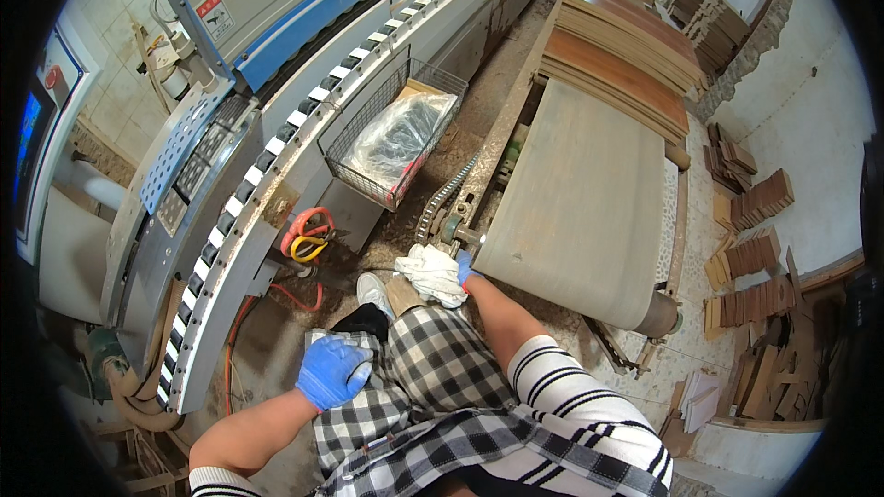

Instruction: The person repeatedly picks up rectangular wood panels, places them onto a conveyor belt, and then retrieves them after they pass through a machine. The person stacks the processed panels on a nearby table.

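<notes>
My left hand (333, 371), in a blue glove, rests on the checked cloth over my thigh, its fingers loosely curled; whether anything lies under them I cannot tell. My right hand (465, 269), also gloved in blue, is beside a crumpled white cloth (431, 273), near the roller end of a belt conveyor (580, 200). The fingers are partly hidden, so its grip on the cloth is not certain. The cloth hangs above my knee, next to a wooden piece (402, 295) by my shoe.
At the left runs a machine with a roller track (245, 190). A wire basket (359, 186) with a plastic-wrapped bundle hangs on its side, near red-handled scissors (304, 224). Stacked wooden panels (615, 76) lie on the conveyor's far end. Board pieces (749, 304) stand along the right wall.
</notes>
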Tool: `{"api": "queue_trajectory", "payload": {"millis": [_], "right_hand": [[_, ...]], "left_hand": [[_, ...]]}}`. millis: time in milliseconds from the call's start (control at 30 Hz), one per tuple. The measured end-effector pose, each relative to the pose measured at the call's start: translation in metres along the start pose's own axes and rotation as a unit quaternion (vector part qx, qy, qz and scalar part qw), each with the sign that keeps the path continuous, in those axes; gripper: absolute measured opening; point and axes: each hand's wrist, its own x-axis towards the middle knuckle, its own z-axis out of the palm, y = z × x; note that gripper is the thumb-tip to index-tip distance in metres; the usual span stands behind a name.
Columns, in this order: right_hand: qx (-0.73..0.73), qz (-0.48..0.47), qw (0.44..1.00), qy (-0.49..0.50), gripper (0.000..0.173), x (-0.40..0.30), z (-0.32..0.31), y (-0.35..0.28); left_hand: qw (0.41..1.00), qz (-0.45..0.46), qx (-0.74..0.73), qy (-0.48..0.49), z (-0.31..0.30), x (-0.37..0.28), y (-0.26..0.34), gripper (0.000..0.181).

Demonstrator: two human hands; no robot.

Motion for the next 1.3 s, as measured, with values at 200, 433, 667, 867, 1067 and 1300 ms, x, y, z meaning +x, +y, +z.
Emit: {"api": "queue_trajectory", "payload": {"millis": [200,433,667,867,1067,1300], "right_hand": [[-0.003,0.002,1.000,0.006,0.052,0.001,0.001,0.000],[-0.013,0.008,1.000,0.026,0.053,0.001,0.000,0.001],[-0.017,0.011,0.999,0.035,0.053,0.002,0.001,0.002],[-0.013,0.005,1.000,0.025,0.053,-0.001,0.000,0.000],[-0.008,-0.010,1.000,-0.005,0.053,-0.003,-0.002,-0.004],[-0.001,-0.024,0.999,-0.043,0.053,-0.006,-0.002,-0.008]], "left_hand": [[0.999,0.026,0.017,0.029,0.001,0.001,-0.001,0.017],[0.999,0.028,0.021,0.031,0.000,0.002,0.000,0.017],[0.999,0.027,0.017,0.029,0.000,0.003,0.000,0.017],[1.000,0.015,0.005,0.019,0.003,-0.001,-0.002,0.020],[1.000,0.020,0.003,0.021,0.003,-0.001,-0.003,0.019],[1.000,0.015,0.019,0.015,0.002,-0.001,-0.002,0.019]]}}
